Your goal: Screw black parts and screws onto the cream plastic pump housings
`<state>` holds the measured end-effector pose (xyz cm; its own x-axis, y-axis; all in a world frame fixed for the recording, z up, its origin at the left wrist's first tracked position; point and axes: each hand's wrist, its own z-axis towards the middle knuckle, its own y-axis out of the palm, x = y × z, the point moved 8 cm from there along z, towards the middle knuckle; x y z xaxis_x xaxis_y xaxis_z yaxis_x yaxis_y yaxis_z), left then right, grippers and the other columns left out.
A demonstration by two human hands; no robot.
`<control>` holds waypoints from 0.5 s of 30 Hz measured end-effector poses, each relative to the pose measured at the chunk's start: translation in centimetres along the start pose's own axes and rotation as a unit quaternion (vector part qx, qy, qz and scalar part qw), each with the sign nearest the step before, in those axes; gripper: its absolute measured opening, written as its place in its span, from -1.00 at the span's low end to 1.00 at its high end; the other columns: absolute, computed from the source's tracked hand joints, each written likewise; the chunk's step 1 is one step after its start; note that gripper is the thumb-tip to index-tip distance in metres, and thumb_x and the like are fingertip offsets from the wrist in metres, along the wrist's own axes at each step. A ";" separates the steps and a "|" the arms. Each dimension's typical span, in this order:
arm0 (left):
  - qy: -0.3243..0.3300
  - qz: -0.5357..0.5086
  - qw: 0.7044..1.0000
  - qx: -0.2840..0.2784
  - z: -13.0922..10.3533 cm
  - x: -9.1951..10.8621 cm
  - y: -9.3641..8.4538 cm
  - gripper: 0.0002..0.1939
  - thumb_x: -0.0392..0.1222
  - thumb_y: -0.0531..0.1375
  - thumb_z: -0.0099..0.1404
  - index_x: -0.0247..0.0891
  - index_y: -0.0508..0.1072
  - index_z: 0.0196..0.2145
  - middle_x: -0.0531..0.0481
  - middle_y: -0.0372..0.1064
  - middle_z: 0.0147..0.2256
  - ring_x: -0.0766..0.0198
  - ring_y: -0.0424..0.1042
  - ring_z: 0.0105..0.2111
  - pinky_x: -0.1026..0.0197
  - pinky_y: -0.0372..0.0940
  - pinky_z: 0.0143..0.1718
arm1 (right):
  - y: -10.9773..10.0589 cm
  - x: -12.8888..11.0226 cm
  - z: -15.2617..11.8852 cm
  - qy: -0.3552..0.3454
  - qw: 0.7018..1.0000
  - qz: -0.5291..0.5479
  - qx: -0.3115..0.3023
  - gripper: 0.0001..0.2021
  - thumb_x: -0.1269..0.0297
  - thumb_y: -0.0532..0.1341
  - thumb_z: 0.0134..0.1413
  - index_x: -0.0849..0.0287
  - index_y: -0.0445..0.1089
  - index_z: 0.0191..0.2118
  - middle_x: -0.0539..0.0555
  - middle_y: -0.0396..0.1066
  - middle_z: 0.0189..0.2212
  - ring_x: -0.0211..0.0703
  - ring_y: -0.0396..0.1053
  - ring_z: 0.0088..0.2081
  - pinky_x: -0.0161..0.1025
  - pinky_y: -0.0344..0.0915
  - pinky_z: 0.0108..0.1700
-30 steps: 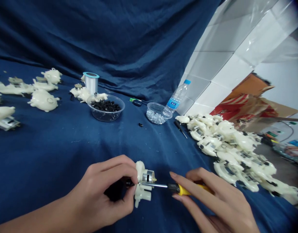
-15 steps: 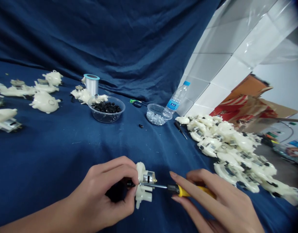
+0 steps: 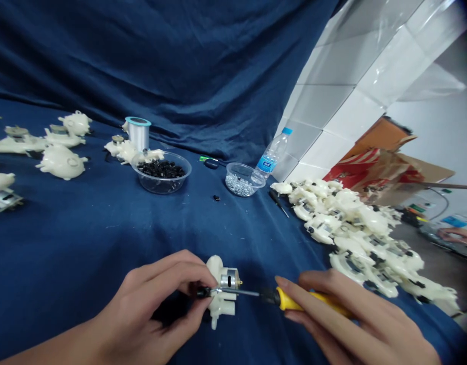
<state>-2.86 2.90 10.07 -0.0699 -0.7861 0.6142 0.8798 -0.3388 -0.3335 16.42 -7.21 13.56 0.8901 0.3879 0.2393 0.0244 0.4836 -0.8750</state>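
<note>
A blue cloth [image 3: 153, 56] hangs in folds beside a glossy white tiled wall [image 3: 328, 66], greyish floor [image 3: 444, 266] at right.

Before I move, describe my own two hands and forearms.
Your slender-fingered, ungloved left hand and ungloved right hand show no rings. The sleeveless left forearm has no watch or band in view; the right forearm lies outside the picture.

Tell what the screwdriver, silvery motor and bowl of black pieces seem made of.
Screwdriver: shaft apparently bright metal, by its shine; yellow handle likely smooth plastic, by its even colour. Motor: casing looks like smooth, silvery metal, from its sheen. Bowl: probably clear, glossy plastic, since the black pieces show through its wall.
</note>
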 end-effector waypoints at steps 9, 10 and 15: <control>0.009 0.018 1.000 -0.003 -0.1 0.3 0.1 -0.71 -0.56 0.15 0.25 -0.25 0.45 -0.16 0.02 0.51 -0.26 0.43 0.53 -0.35 0.52 0.44 -0.33 | -0.5 -0.1 1.6 -0.014 0.999 0.044 -0.004 -0.75 0.35 0.17 0.34 0.12 0.37 0.10 0.09 0.46 -0.23 -0.19 0.45 -0.37 -0.24 0.38 -0.38; 0.007 0.021 1.000 -0.002 -0.1 0.3 0.1 -0.71 -0.56 0.16 0.24 -0.25 0.45 -0.17 0.02 0.51 -0.26 0.43 0.53 -0.36 0.52 0.44 -0.33 | -0.7 0.0 1.9 -0.005 0.999 0.049 0.001 -0.76 0.31 0.16 0.35 0.12 0.35 0.09 0.10 0.46 -0.23 -0.19 0.46 -0.37 -0.25 0.38 -0.39; 0.011 0.020 1.000 0.003 0.0 0.5 0.0 -0.73 -0.56 0.16 0.24 -0.28 0.47 -0.19 0.01 0.51 -0.29 0.42 0.53 -0.37 0.51 0.45 -0.31 | -0.6 0.5 2.3 0.029 0.993 0.118 0.005 -0.90 0.31 0.14 0.36 0.09 0.33 -0.06 0.08 0.44 -0.26 -0.21 0.48 -0.36 -0.31 0.39 -0.39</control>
<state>-2.91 2.54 10.33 -0.0461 -0.8103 0.5842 0.8848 -0.3046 -0.3525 15.80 -5.46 15.19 0.8955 0.4450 0.0031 -0.1923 0.3933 -0.8991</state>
